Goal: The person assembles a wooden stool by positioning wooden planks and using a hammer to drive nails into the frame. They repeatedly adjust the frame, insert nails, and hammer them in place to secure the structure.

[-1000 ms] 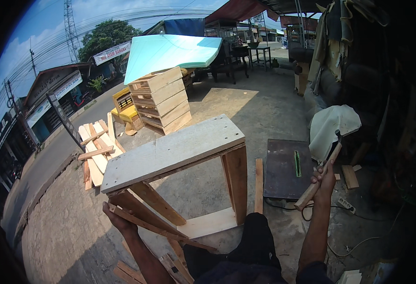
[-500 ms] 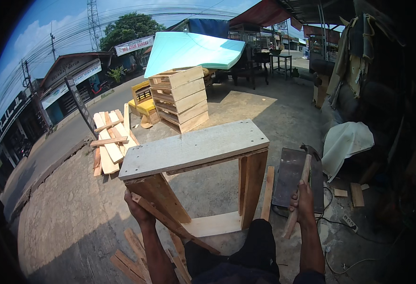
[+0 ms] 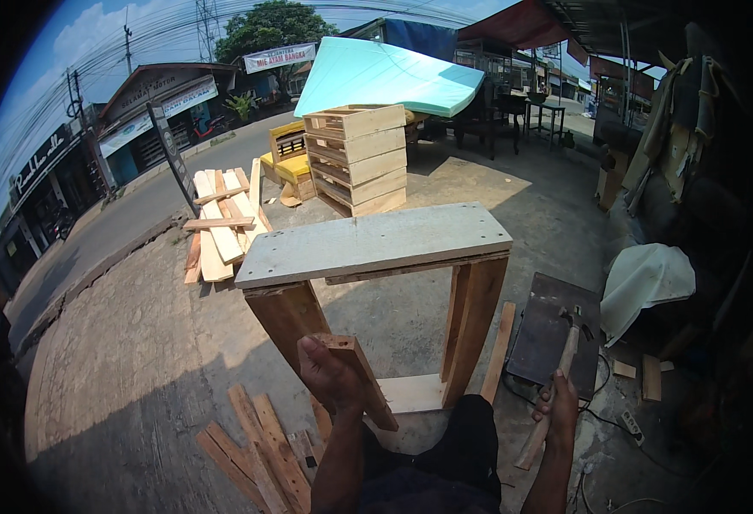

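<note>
wooden frame (image 3: 376,244) on concrete ground (image 3: 119,351) near a street (image 3: 106,237)

The board (image 3: 361,385) in the left hand (image 3: 332,377) hides part of the wooden frame (image 3: 376,244) beyond; below the right hand (image 3: 556,404), its forearm (image 3: 553,475) runs off the lower edge

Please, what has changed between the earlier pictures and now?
The left hand has moved its wooden board rightward, across the left side of the wooden frame. The right hand has brought the hammer leftward and closer in. Both hands kept their hold; the frame appears unmoved.
</note>
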`<action>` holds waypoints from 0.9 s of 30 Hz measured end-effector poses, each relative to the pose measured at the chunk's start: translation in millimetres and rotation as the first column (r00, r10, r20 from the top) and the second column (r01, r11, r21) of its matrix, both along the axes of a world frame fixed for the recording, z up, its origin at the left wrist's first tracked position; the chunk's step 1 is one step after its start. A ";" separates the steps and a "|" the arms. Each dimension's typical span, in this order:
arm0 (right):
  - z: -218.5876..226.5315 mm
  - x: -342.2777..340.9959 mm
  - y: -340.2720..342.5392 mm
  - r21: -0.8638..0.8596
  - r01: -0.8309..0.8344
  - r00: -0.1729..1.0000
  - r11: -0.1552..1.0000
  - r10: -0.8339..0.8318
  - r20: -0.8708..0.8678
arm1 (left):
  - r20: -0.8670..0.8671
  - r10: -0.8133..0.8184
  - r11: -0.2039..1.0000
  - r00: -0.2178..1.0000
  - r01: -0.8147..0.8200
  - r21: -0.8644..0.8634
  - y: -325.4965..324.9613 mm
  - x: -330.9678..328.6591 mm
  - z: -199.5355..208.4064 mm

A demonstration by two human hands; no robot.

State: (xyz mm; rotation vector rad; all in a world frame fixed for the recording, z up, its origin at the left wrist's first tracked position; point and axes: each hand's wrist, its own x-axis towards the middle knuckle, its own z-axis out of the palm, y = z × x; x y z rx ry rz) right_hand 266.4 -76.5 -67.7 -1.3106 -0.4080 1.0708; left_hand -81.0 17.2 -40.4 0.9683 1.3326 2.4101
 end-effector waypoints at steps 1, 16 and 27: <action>-5.8 -4.6 -3.9 -0.036 -0.036 0.999 0.999 0.037 0.007 | -0.004 0.005 1.000 1.000 -0.005 0.001 8.0 5.0 3.3; -8.5 -30.2 -28.5 -0.057 -0.083 0.989 0.995 0.090 0.119 | -0.114 -0.198 0.980 0.973 0.200 0.007 81.8 54.0 -1.1; 54.7 -65.2 -14.8 0.160 -0.478 0.734 0.864 0.293 0.612 | -0.152 -0.201 0.979 0.968 0.202 -0.005 75.2 50.0 -1.8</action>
